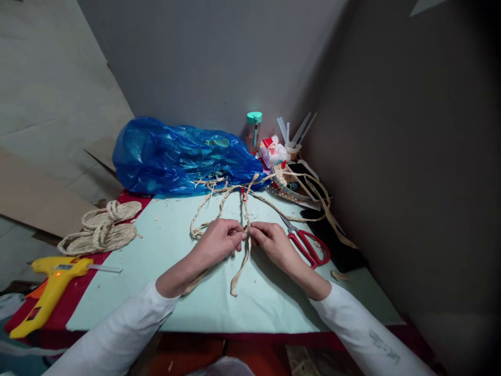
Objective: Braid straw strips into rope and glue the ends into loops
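At the middle of the table, my left hand and my right hand meet with their fingertips pinched on a braided straw cord. A small red clip or tie sits on the cord above my hands. One loose straw strand hangs down toward me from the fingertips, and another passes under my left wrist. Longer braided lengths loop out to both sides. Red-handled scissors lie just right of my right hand. The exact grip of the fingertips is partly hidden.
A blue plastic bag lies along the back. Two woven straw slippers and a yellow glue gun are on the left. A teal-lidded jar, a cup of glue sticks and a black object stand or lie right.
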### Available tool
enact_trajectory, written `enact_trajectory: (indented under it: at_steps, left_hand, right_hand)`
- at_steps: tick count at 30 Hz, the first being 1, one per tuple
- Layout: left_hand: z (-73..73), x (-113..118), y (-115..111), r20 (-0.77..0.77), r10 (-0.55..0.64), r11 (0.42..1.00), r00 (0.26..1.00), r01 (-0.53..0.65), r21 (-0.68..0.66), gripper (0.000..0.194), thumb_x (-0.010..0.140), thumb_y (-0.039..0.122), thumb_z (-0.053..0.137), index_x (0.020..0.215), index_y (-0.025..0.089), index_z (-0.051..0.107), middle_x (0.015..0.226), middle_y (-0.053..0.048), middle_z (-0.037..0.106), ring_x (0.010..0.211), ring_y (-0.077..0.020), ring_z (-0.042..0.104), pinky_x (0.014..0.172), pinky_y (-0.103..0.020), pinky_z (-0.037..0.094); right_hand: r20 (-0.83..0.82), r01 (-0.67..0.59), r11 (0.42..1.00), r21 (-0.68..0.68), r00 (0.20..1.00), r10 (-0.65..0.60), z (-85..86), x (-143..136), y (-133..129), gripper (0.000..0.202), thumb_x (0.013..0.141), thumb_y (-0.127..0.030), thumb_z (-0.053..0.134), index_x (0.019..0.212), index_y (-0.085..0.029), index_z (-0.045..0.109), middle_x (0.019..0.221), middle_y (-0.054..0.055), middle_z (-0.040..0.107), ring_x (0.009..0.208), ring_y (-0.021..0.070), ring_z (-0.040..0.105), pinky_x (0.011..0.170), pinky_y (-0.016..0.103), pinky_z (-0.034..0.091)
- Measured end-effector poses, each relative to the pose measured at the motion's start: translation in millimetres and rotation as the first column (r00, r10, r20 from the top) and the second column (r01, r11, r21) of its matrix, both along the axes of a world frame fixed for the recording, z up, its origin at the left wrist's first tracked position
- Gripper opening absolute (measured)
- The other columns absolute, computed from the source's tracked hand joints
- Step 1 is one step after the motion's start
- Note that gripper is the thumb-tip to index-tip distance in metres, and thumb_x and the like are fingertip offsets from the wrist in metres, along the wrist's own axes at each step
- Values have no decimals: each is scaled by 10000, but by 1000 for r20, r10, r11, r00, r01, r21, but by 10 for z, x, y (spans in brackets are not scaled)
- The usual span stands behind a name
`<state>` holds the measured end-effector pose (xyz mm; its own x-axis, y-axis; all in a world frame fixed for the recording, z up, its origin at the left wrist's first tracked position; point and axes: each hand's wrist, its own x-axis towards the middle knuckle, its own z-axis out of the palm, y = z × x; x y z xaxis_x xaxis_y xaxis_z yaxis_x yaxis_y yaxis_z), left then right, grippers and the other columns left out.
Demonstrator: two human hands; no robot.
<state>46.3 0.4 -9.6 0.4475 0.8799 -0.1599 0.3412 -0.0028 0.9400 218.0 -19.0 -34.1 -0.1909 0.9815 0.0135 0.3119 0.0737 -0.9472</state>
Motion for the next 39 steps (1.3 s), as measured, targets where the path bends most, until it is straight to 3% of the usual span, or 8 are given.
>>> enact_trajectory:
  at_steps: [5, 10, 14, 18, 21, 24, 34, 39]
  left_hand:
    - [18, 72, -125, -159, -49, 987, 986, 72, 145, 184, 848, 249, 499, 694, 189, 579, 571, -4, 618, 434, -128, 532, 482, -239, 371]
    - [4, 88, -168, -326, -37, 871, 945, 191, 453, 184, 844, 194, 536, 700, 205, 650, 634, -40, 653, 550, -171, 546, 604, -282, 354]
    - [78, 44, -96, -266, 18, 917, 964, 90, 388, 291, 879, 297, 543, 627, 198, 652, 617, -28, 650, 586, -171, 560, 626, -280, 375]
    - [73, 33, -10, -20, 208, 920, 978, -189, 343, 170, 855, 290, 566, 938, 191, 677, 986, -66, 705, 906, -206, 624, 801, -284, 432]
    - [-8, 54, 23, 99, 25, 997, 995, -33, 75, 163, 863, 320, 537, 912, 180, 605, 782, -32, 663, 723, -165, 606, 677, -268, 440]
    - [-70, 67, 33, 171, -73, 992, 983, 89, -88, 188, 870, 343, 502, 783, 179, 533, 622, 28, 543, 479, -88, 425, 484, -228, 321]
    - [-126, 41, 31, 71, 87, 994, 994, -83, -69, 91, 739, 222, 607, 715, 146, 651, 496, 20, 576, 501, -115, 493, 540, -235, 353]
    - [-135, 46, 10, 112, 128, 984, 985, -112, -142, 169, 762, 251, 601, 641, 138, 639, 439, 22, 540, 397, -76, 392, 444, -223, 250]
  right_hand:
    - [-118, -29, 999, -25, 993, 26, 9, 9, -2, 351, 861, -377, 532, 577, -181, 466, 569, -36, 411, 571, 110, 341, 558, 253, 261]
    - [-240, -79, 992, -93, 969, 55, 23, 9, -8, 322, 863, -417, 547, 654, -178, 495, 590, -49, 375, 547, 97, 303, 517, 243, 240]
    - [-281, -70, 992, -110, 959, 36, 64, 17, -7, 305, 841, -399, 597, 660, -162, 531, 603, -44, 395, 543, 87, 302, 499, 234, 220]
    - [-290, -124, 980, -158, 954, 74, 101, 7, -16, 298, 892, -404, 525, 729, -158, 566, 534, -76, 289, 466, 79, 214, 444, 233, 159]
    - [-269, -154, 977, -150, 957, 109, 109, -14, -22, 272, 897, -392, 507, 753, -163, 540, 563, -66, 326, 477, 79, 237, 447, 226, 184]
    - [-185, -164, 978, -131, 973, 138, 105, -17, -26, 282, 913, -404, 466, 743, -180, 488, 571, -64, 340, 475, 81, 254, 454, 226, 211]
    - [402, -11, 996, 85, 915, -24, 212, -31, -171, 175, 892, -218, 488, 740, -170, 560, 630, 27, 523, 552, 134, 358, 604, 297, 232]
    - [491, -148, 982, 118, 868, 72, 297, -32, -216, 264, 950, -292, 445, 757, -173, 580, 619, 13, 556, 521, 125, 411, 563, 270, 258]
